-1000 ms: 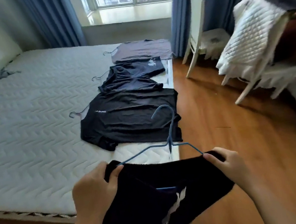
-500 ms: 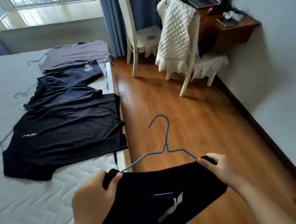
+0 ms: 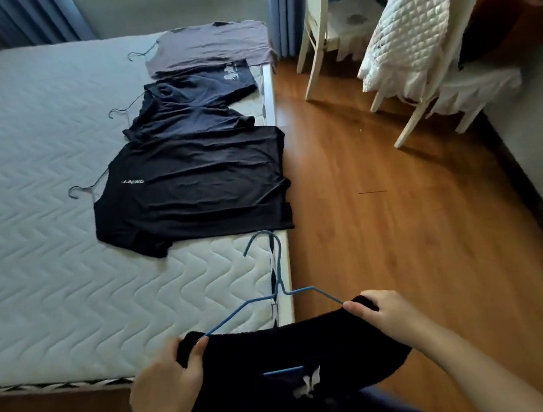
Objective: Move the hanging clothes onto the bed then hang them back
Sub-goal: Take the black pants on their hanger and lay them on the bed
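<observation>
I hold a black garment [image 3: 282,353] on a blue wire hanger [image 3: 279,287] in front of me, near the bed's foot corner. My left hand [image 3: 169,382] grips its left end and my right hand [image 3: 384,312] pinches its right end. Three shirts on hangers lie in a row along the right side of the bed [image 3: 47,270]: a black one [image 3: 198,184] nearest, a dark navy one [image 3: 191,105] behind it, a grey one [image 3: 211,46] farthest.
Wooden floor [image 3: 386,225] runs to the right of the bed. Two white chairs stand at the back right, one [image 3: 413,31] draped with a white quilted cover. Blue curtains [image 3: 281,4] hang behind them. A wall lies at the far right.
The view swung right toward the floor and desk, then back left toward the bed. Both hands kept their hold on the black garment and hanger.
</observation>
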Motion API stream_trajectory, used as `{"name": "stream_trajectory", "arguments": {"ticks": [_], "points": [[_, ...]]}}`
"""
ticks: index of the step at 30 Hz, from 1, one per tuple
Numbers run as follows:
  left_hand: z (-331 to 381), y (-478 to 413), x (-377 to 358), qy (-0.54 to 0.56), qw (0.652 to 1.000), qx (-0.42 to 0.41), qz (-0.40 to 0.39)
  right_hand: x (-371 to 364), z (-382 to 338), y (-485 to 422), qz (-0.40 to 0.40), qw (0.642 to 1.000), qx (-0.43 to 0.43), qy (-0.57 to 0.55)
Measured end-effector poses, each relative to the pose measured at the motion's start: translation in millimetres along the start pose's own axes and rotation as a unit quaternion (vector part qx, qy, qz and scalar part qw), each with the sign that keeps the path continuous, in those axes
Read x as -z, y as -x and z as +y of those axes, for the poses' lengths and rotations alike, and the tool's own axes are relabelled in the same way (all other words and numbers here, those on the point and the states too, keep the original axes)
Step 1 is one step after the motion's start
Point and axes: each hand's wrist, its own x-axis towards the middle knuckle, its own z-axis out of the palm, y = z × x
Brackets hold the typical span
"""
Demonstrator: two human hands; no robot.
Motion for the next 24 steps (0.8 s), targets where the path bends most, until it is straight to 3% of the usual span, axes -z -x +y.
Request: {"name": "stream_trajectory", "arguments": {"ticks": [5,11,15,24], "points": [[-23.3,27.9,-11.5,0.003,0.997,0.068,-0.037,0.2,-9.1,-7.5,-0.034,0.999,0.015,0.038],[12.2,44.3,-27.0,0.014,0.996,0.049,-0.077,33.2,27.5,-7.6,-0.017,0.999,0.026,0.042],[83.7,45.0,-49.0,0.006,0.997,0.009,-0.077,84.9,75.3,-3.2,-0.022,1.0,0.001,0.019],[294.8,60.0,-90.1,0.061,0.997,-0.05,0.02,288.0,158.5,-17.0,0.019,0.999,0.029,0.022]]}}
